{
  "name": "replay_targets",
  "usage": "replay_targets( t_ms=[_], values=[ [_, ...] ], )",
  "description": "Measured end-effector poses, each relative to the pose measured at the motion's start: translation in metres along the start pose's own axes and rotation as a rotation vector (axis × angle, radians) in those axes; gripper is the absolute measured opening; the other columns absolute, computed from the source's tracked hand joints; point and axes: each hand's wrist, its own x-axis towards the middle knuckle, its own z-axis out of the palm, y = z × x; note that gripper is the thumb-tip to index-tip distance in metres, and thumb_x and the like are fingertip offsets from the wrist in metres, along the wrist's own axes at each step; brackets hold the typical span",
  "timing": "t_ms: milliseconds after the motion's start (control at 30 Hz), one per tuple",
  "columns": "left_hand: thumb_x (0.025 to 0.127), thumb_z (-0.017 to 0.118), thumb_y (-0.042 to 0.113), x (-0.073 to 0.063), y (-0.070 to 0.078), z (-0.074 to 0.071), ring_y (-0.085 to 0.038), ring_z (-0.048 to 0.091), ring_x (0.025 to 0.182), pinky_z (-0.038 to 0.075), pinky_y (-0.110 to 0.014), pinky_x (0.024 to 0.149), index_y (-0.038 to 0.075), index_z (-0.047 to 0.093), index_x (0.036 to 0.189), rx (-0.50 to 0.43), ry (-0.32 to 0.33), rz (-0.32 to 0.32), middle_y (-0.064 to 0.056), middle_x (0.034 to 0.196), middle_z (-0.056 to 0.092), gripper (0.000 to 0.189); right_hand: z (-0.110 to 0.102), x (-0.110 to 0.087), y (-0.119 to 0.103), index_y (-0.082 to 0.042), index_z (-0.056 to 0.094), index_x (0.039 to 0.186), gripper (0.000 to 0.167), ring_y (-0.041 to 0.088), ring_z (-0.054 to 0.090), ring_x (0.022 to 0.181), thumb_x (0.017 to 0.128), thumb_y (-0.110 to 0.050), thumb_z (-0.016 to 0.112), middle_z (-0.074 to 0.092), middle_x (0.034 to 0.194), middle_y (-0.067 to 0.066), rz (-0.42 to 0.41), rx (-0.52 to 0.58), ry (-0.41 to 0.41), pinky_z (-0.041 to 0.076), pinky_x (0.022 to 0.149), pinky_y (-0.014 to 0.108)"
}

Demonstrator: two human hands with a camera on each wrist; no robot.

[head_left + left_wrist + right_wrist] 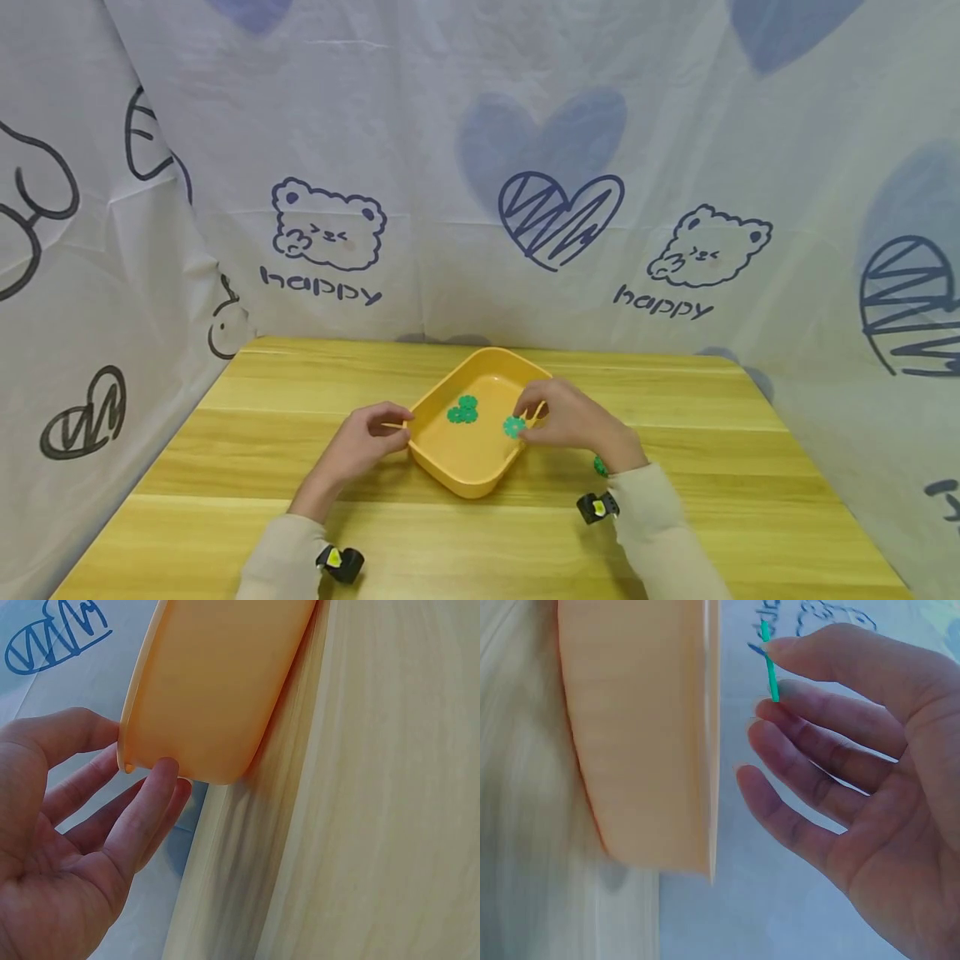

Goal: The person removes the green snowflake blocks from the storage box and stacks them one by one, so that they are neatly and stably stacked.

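Note:
A yellow plastic tray (459, 482) lies on the table, turned cornerwise. My left hand (358, 450) holds its left corner, with the thumb and fingers against the rim and outer wall (217, 682). Above the tray's right side, my right hand (566, 421) pinches a green flower-shaped plastic disc (513, 427) between thumb and fingers. In the right wrist view the disc (771, 667) shows edge-on, above the rim, with the other fingers loosely bent. Inside the tray, several similar green discs (463, 410) lie in a small cluster.
Another green piece (601, 465) lies on the wooden table (450, 550) by the right wrist, partly hidden by it. A white printed curtain (450, 275) hangs behind the table and along its sides. Each wrist carries a small black camera (341, 564).

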Motion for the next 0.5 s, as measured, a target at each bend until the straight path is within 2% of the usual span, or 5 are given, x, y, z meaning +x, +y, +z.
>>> replay_targets(
  t_ms=[200, 500],
  values=[
    [0.097, 0.069, 0.009, 0.001, -0.001, -0.001, -0.032, 0.071, 0.114, 0.062, -0.038, 0.094, 0.000, 0.068, 0.124, 0.003, 0.002, 0.008, -0.021, 0.130, 0.068, 0.028, -0.013, -0.028, 0.014, -0.014, 0.076, 0.095, 0.013, 0.018, 0.068, 0.090, 0.086, -0.021, 0.083, 0.074, 0.095, -0.004, 0.062, 0.008, 0.049, 0.063, 0.085, 0.041],
    [0.097, 0.069, 0.008, 0.002, -0.001, -0.001, -0.031, 0.071, 0.113, 0.062, -0.039, 0.093, 0.002, 0.069, 0.123, 0.005, 0.004, -0.001, -0.019, 0.129, 0.068, 0.027, -0.025, -0.064, 0.041, -0.011, 0.075, 0.096, 0.016, 0.022, 0.069, 0.090, 0.083, -0.017, 0.083, 0.074, 0.098, 0.000, 0.122, 0.017, 0.066, 0.063, 0.085, 0.045]
  ],
)
